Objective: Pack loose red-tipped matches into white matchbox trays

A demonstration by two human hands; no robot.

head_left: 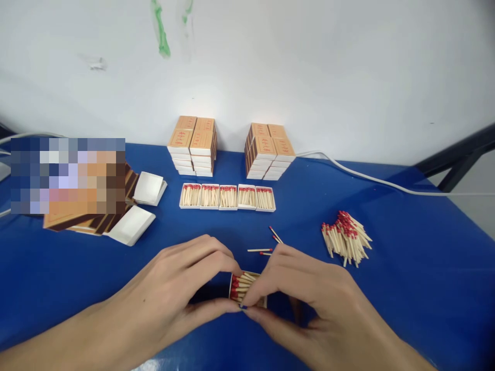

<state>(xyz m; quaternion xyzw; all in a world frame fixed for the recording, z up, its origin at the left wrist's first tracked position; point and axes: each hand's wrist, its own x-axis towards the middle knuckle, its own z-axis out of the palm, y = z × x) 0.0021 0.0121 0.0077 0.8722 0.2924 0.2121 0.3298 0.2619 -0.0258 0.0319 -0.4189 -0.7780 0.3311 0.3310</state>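
A small white matchbox tray (231, 288) with red-headed matches (242, 284) lies low in the middle of the head view. My left hand (181, 283) grips its left side, index finger at the far edge and thumb at the near edge. From the right, my right hand (305, 288) reaches over the tray, its index finger on the matches and its thumb at the near rim. Whether a single match sits between those fingertips is hidden. A few loose matches (260, 250) lie just beyond the tray.
Five filled trays (228, 197) stand in a row behind. Beyond them are two stacks of matchboxes (203, 138), (270, 141) by the wall. A match pile (347, 238) lies right. Empty white trays (132, 225) and matchbox sleeves (69, 214) lie left, partly blurred. A white cable (367, 180) crosses the back.
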